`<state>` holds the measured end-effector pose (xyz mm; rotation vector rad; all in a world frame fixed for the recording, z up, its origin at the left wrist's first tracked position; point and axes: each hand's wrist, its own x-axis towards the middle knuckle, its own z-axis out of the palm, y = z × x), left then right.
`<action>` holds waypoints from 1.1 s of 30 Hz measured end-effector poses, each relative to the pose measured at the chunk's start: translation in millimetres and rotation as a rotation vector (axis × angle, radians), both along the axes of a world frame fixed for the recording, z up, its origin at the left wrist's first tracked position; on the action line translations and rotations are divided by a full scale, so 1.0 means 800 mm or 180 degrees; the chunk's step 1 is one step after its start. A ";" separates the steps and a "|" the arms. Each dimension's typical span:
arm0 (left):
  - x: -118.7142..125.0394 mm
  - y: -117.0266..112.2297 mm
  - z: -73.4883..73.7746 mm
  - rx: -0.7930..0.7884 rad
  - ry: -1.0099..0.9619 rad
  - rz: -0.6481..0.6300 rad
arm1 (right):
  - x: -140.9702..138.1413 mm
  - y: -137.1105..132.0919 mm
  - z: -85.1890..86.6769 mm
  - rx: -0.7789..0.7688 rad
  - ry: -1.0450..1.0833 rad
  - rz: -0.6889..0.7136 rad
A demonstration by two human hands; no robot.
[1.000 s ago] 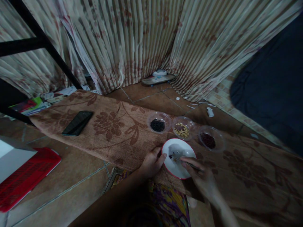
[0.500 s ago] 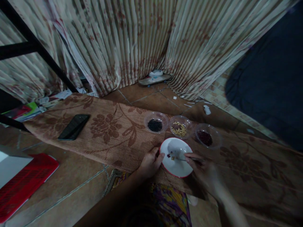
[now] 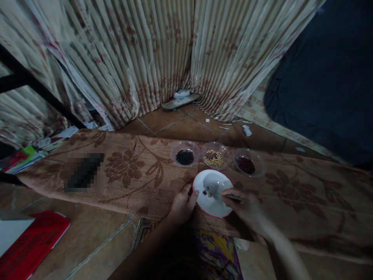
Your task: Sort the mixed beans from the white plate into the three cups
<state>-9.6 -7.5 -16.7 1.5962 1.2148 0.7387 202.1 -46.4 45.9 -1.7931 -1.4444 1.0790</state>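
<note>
A white bowl (image 3: 215, 210) with a red rim stands tilted on the cloth, with a few dark red and yellowish beans (image 3: 207, 193) inside. My left hand (image 3: 184, 204) grips the bowl's left rim, thumb over the edge. In my right hand (image 3: 243, 206) is a thin metal utensil (image 3: 218, 195), pinched between the fingers; its tip is down in the bowl by the beans, and its exact kind is unclear. Just beyond the bowl stand three clear plastic cups: one of black beans (image 3: 184, 157), one of yellow beans (image 3: 214, 158) and one of dark red beans (image 3: 245, 165).
A patterned brown cloth (image 3: 145, 171) covers the long, narrow table. A dark, pixelated object (image 3: 84, 173) lies on its left part. Striped curtains (image 3: 140, 58) hang behind, with a skateboard (image 3: 180, 101) on the floor below. At lower left is a red-and-white box (image 3: 37, 237).
The view has shifted slightly, and the phone at left now appears pixelated. My left hand stays on the bowl; my right hand still has the utensil in it, its tip near the beans.
</note>
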 end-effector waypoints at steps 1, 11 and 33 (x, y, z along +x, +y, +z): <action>0.000 0.000 0.001 -0.0006 0.0010 0.0001 | 0.001 -0.001 -0.001 -0.0037 0.0148 -0.0065; 0.000 0.000 0.005 0.0017 0.0021 -0.0014 | 0.009 0.000 -0.029 -0.0074 0.0875 -0.0672; 0.002 -0.001 0.001 0.0078 -0.0004 0.0011 | -0.009 0.011 -0.018 0.0834 -0.0621 -0.0124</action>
